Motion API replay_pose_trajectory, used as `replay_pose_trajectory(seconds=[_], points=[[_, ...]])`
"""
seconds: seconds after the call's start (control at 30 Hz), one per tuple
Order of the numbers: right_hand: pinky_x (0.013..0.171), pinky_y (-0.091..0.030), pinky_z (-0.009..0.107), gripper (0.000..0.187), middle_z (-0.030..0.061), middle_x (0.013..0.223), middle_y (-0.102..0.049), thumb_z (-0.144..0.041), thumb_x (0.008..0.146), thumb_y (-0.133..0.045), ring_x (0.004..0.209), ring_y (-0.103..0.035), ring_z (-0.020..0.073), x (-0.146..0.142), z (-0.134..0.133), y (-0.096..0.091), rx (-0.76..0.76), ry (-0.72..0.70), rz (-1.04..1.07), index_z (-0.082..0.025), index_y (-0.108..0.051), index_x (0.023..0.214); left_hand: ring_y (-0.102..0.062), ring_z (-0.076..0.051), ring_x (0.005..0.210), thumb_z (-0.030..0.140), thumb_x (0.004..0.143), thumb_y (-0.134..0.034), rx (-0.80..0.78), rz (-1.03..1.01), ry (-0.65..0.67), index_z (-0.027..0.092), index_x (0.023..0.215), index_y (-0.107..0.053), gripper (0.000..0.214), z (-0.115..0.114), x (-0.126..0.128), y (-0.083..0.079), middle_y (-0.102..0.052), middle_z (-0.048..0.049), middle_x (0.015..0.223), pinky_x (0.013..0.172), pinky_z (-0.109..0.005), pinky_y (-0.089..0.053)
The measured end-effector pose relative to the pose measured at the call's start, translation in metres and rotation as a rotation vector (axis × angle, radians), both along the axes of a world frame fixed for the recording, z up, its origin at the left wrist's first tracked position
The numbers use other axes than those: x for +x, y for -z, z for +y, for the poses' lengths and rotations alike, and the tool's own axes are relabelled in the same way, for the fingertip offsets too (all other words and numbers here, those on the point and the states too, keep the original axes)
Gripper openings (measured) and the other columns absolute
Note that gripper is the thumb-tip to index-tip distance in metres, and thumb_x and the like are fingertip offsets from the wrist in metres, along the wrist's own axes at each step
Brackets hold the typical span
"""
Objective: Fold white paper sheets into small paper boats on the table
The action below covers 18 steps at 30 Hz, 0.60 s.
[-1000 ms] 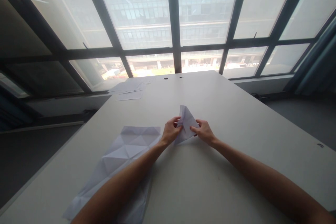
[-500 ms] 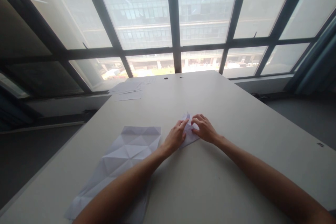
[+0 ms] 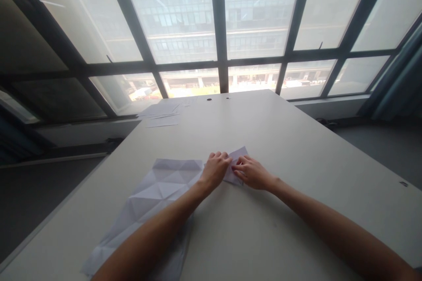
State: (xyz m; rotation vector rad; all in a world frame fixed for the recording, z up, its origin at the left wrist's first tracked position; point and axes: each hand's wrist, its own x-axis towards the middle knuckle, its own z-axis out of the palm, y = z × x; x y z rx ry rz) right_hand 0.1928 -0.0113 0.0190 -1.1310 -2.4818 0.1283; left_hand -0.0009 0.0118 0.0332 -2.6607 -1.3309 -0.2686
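A small folded white paper (image 3: 238, 156) lies flat on the pale table (image 3: 296, 149), mostly hidden under both hands. My left hand (image 3: 216, 170) rests on its left part with the fingers curled and pressed down. My right hand (image 3: 252, 174) presses its near right edge, fingertips together on the paper. A large creased white sheet (image 3: 154, 193) lies spread out to the left, partly under my left forearm.
Several loose white papers (image 3: 161, 114) lie at the table's far left corner. Two small round holes (image 3: 209, 99) sit near the far edge. Tall windows with dark frames stand behind the table; a blue curtain (image 3: 395, 83) hangs at the right.
The folded paper, held up off the table a second ago, now lies flat. Both hands came down onto it and shifted slightly nearer and left.
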Motion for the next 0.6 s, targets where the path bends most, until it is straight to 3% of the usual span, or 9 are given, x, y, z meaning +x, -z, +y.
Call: replay_pose_trajectory(seconds=[0.07,0.13,0.2,0.33,0.4,0.47,0.6], points=[[0.088,-0.043,0.032,0.022,0.0075,0.097,-0.062,-0.028,0.096,-0.051,0.096,-0.054,0.0197,0.000,0.003,0.005,0.001,0.002,0.029,-0.023,-0.072,0.099,-0.057,-0.022,0.101,0.020,0.095,-0.049,-0.008,-0.025,0.025,0.028,0.121,-0.060,0.030,-0.002,0.001,0.001,-0.063,-0.0066,0.108,0.089,-0.035,-0.043],[0.089,-0.042,0.032,0.019,0.0067,0.098,-0.063,-0.025,0.094,-0.054,0.096,-0.055,0.0191,0.001,0.006,0.008,0.014,-0.008,0.052,-0.024,-0.072,0.097,-0.058,-0.020,0.100,0.016,0.095,-0.046,-0.025,-0.062,0.021,0.029,0.140,-0.043,0.046,-0.004,0.000,0.002,-0.063,-0.0052,0.107,0.087,-0.032,-0.044],[0.088,-0.043,0.031,0.015,0.0054,0.097,-0.065,-0.022,0.091,-0.057,0.096,-0.056,0.0184,0.003,0.008,0.011,0.027,-0.018,0.067,-0.024,-0.072,0.093,-0.058,-0.019,0.100,0.013,0.095,-0.044,-0.042,-0.086,0.011,0.026,0.146,-0.032,0.054,-0.006,-0.001,0.004,-0.064,-0.0049,0.106,0.087,-0.030,-0.045],[0.081,-0.046,0.030,0.010,0.0044,0.088,-0.066,-0.025,0.088,-0.062,0.088,-0.059,0.0193,0.003,0.006,0.010,0.070,0.088,0.096,-0.022,-0.069,0.083,-0.058,-0.020,0.101,0.017,0.096,-0.045,-0.097,-0.062,0.021,0.023,0.119,-0.059,0.028,-0.013,0.000,0.006,-0.064,-0.0061,0.106,0.088,-0.030,-0.047],[0.083,-0.047,0.033,0.012,0.0063,0.090,-0.067,-0.024,0.090,-0.057,0.089,-0.059,0.0209,0.003,0.006,0.007,0.129,0.207,0.143,-0.020,-0.068,0.088,-0.058,-0.020,0.103,0.017,0.095,-0.044,-0.116,-0.045,0.026,0.021,0.111,-0.061,0.023,-0.018,0.003,0.010,-0.063,-0.0077,0.109,0.090,-0.031,-0.047],[0.091,-0.045,0.036,0.020,0.0095,0.103,-0.067,-0.019,0.092,-0.051,0.102,-0.058,0.0226,0.004,0.008,0.006,0.181,0.254,0.166,-0.018,-0.067,0.103,-0.057,-0.020,0.109,0.012,0.094,-0.043,-0.116,-0.031,0.040,0.018,0.116,-0.058,0.028,-0.022,0.008,0.015,-0.062,-0.0105,0.115,0.095,-0.032,-0.046],[0.110,-0.032,0.041,0.035,0.0125,0.134,-0.057,-0.013,0.092,-0.044,0.129,-0.046,0.0235,0.006,0.013,0.014,0.114,0.124,-0.003,-0.016,-0.061,0.122,-0.048,-0.023,0.127,0.007,0.091,-0.039,-0.104,0.021,0.068,0.012,0.131,-0.050,0.041,-0.022,0.013,0.025,-0.053,-0.0161,0.135,0.107,-0.038,-0.038]])
